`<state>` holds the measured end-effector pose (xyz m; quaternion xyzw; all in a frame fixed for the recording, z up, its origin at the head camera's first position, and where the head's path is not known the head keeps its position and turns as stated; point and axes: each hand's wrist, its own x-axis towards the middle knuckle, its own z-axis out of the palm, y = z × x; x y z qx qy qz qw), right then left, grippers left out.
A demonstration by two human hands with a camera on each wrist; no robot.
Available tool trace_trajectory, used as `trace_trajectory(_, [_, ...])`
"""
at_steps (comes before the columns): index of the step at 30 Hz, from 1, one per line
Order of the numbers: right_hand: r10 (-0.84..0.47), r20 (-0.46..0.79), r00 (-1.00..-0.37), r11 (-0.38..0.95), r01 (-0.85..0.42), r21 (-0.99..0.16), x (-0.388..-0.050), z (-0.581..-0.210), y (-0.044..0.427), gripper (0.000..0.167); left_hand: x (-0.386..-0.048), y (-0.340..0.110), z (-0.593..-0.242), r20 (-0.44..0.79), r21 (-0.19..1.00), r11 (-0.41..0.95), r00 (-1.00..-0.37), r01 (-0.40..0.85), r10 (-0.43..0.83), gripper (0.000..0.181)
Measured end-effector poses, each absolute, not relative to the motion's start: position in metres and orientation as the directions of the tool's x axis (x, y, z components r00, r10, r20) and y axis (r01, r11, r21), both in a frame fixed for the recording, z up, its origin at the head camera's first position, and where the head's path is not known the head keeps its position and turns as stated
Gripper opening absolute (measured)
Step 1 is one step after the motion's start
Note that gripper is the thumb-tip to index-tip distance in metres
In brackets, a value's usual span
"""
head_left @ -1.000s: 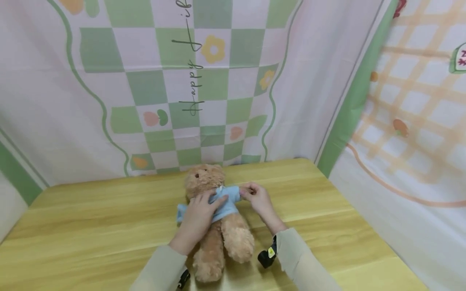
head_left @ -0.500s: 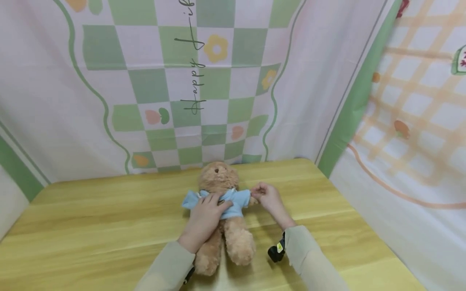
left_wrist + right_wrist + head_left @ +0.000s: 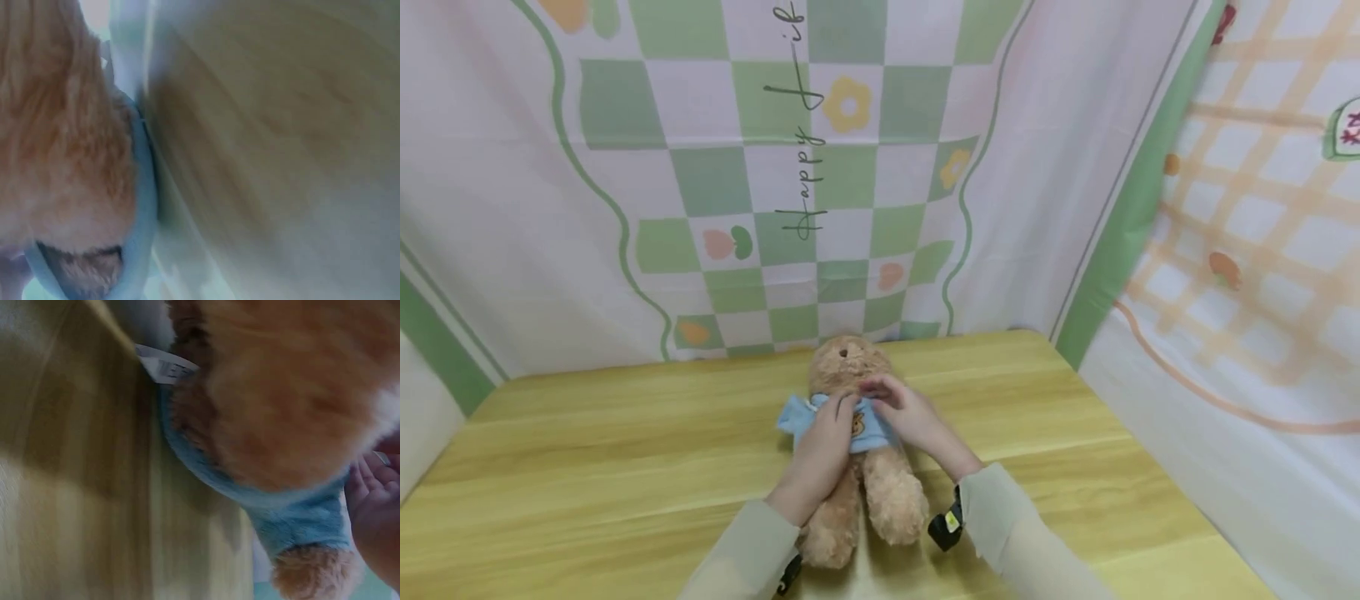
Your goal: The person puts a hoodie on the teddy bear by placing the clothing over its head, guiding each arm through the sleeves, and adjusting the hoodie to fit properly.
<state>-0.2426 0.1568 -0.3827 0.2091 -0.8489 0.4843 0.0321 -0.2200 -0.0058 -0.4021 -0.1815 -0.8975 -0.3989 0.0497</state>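
A brown teddy bear (image 3: 895, 496) in a light blue shirt (image 3: 875, 435) lies on its back, head away from me. My left hand (image 3: 823, 446) rests on the shirt's chest, its fingertips gathered at the neckline and pinching the cloth. From the other side my right hand (image 3: 910, 414) holds the collar just below the bear's chin, thumb and fingers close to the left fingertips. The right wrist view shows the right hand's curled fingers (image 3: 374, 481) above the bear's sleeved arm (image 3: 312, 569). My hands partly hide the collar and the shirt's print.
The wood-grain table (image 3: 625, 467) extends around the bear. A white and green checked cloth (image 3: 842, 175) hangs behind it, and an orange-checked cloth (image 3: 1240, 250) at the right. A white tag (image 3: 167, 367) sticks out beneath the bear.
My right hand has left the bear's sleeve end and moved left to the collar. The bear's head and body shifted slightly right, then stayed. My left fingers have drawn together near the neckline.
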Motion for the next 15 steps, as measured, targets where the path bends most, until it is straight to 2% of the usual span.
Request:
trace_trajectory(1, [-0.343,0.239,-0.909,0.477,-0.387,-0.789,-0.242,-0.384,0.154,0.029,-0.220,-0.009,-0.405,0.343,0.600,0.657,-0.888,0.457,0.304,0.036])
trace_trajectory(3, [-0.346,0.214,-0.914,0.552,-0.382,-0.741,-0.241,-0.387,0.150,0.032,-0.220,-0.018,-0.408,0.555,0.372,0.731,-0.768,0.572,0.319,0.024])
trace_trajectory(4, [-0.350,0.208,-0.913,0.569,-0.384,-0.727,-0.241,-0.388,0.149,0.034,-0.221,-0.024,-0.409,0.623,0.298,0.756,-0.719,0.583,0.310,0.021])
trace_trajectory(5, [-0.356,0.209,-0.911,0.583,-0.392,-0.711,-0.241,-0.389,0.148,0.035,-0.222,-0.029,-0.408,0.662,0.281,0.771,-0.697,0.571,0.276,0.018])
trace_trajectory(7, [-0.360,0.197,-0.912,0.603,-0.389,-0.697,-0.241,-0.390,0.145,0.040,-0.224,-0.041,-0.406,0.656,0.330,0.781,-0.724,0.530,0.215,0.013])
trace_trajectory(10, [-0.367,0.181,-0.913,0.611,-0.383,-0.693,-0.241,-0.390,0.143,0.044,-0.228,-0.059,-0.401,0.546,0.439,0.782,-0.823,0.442,0.158,0.010])
trace_trajectory(12, [-0.368,0.175,-0.913,0.617,-0.381,-0.688,-0.242,-0.389,0.142,0.044,-0.229,-0.069,-0.399,0.469,0.467,0.788,-0.868,0.400,0.163,0.011])
trace_trajectory(15, [-0.375,0.166,-0.912,0.605,-0.376,-0.702,-0.242,-0.389,0.142,0.040,-0.230,-0.077,-0.400,0.397,0.484,0.786,-0.897,0.385,0.195,0.013])
